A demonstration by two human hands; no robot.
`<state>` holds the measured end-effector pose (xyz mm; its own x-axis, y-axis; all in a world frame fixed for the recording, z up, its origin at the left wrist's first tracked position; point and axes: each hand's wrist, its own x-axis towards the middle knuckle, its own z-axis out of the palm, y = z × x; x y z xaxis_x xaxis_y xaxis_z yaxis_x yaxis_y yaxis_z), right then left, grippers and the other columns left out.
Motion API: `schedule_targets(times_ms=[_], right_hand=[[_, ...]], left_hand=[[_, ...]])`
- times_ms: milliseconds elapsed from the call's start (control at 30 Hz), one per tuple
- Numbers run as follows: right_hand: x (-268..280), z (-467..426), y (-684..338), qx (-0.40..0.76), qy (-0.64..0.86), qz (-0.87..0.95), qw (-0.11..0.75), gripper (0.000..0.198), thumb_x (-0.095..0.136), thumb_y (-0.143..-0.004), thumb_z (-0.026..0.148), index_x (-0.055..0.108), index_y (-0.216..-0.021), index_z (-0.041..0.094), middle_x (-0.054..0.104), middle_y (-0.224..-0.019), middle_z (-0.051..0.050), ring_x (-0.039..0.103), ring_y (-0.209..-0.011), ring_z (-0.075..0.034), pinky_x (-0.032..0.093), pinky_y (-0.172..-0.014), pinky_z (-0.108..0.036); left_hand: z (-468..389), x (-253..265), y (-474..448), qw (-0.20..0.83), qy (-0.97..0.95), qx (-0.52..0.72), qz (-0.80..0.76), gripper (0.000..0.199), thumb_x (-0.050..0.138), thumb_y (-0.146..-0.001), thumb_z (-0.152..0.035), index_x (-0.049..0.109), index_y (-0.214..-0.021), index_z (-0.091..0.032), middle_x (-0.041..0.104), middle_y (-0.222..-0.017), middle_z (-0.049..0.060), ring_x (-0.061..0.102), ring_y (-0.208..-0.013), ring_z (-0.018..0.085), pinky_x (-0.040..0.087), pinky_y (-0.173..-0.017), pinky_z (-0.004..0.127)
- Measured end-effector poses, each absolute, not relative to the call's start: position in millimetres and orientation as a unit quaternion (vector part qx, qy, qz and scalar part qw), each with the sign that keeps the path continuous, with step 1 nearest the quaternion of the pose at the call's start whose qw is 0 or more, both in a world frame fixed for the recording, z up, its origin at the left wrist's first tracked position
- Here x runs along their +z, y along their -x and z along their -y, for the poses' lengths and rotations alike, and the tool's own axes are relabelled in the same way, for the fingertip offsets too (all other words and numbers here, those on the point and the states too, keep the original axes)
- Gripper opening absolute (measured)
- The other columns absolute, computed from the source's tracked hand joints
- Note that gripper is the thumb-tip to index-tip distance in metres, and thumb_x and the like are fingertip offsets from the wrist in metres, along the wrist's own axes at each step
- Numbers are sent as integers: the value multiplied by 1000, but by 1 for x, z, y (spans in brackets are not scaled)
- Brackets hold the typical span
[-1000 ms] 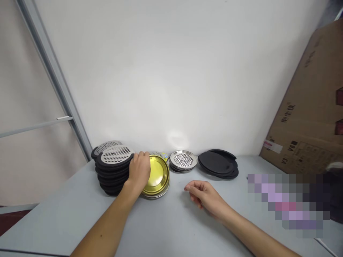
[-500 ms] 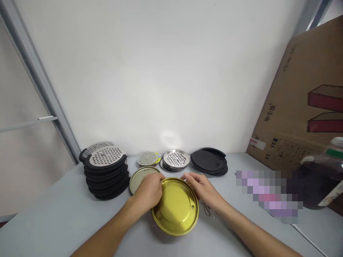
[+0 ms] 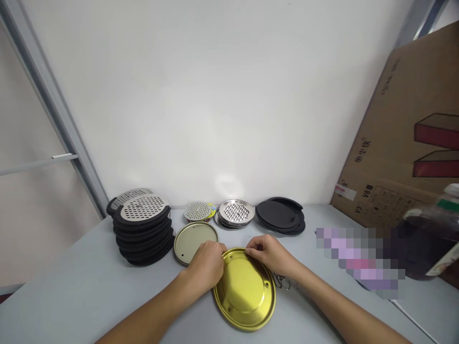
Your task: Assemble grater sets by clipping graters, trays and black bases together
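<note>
A shiny gold round metal lid point(image 3: 247, 289) with small holes near its rim is tilted above the grey table in front of me. My left hand point(image 3: 209, 263) is closed on its upper left edge, with the fingertips partly hidden behind it. Thumb and fingers of my right hand point(image 3: 267, 251) pinch the rim at the upper right. Just behind my left hand lies a dull greenish-gold round lid point(image 3: 191, 239), flat on the table. Thin metal wire pieces point(image 3: 285, 282) show beside my right wrist.
At the left stands a stack of black rings topped by perforated metal discs point(image 3: 143, 209). Along the white wall are a grater disc point(image 3: 200, 211), a stack of silver grater discs point(image 3: 236, 212) and black round pieces point(image 3: 279, 215). A cardboard box point(image 3: 394, 167) and a dark bottle point(image 3: 426, 239) stand right.
The gold lid has moved slightly right and toward me, with both hands still on its rim. The left hand has shifted right and down, uncovering more of the greenish-gold lid.
</note>
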<state>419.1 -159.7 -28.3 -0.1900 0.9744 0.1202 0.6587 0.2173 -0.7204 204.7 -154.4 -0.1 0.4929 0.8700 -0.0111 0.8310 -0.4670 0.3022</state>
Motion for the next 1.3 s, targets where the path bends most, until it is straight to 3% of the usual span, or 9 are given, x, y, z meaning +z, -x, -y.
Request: schedule_targets(times_ms=[133,467,700,967,1300], right_hand=[[-32,161,-417,241,566,735,286,21,57,-80,27,73,-70,16,70,-65,-1,58,-59,-14,39,-55,-22],[-42,158,-409,183,545,769,280,19,58,-82,24,75,-74,19,72,-73,-4,61,-67,-18,42,-63,-25],[-45,158,-408,137,561,772,265,17,56,-84,24,74,-84,21,70,-83,-5,61,-78,-20,43,-69,-27],[-44,160,-407,140,558,775,260,20,54,-86,24,73,-84,20,68,-84,-6,61,-79,-20,44,-70,-26],[-47,161,-407,124,551,784,258,21,52,-87,22,72,-84,20,67,-83,-6,61,-78,-20,44,-69,-26]], left_hand=[[153,1,-202,115,-861,70,-490,23,48,-78,-9,69,-73,-18,70,-79,9,64,-74,21,38,-64,28],[146,-3,-194,49,-881,76,-465,24,50,-74,-4,69,-73,-18,62,-82,7,58,-82,21,41,-71,29],[139,-15,-195,61,-898,146,-411,17,62,-84,-26,70,-98,-21,64,-94,6,55,-98,23,42,-87,33],[136,-14,-196,-6,-915,110,-388,18,58,-88,-32,69,-91,-18,64,-92,8,55,-95,24,43,-83,34],[137,-24,-203,-113,-931,61,-342,22,47,-93,-21,67,-91,-13,64,-88,12,55,-94,27,43,-80,38]])
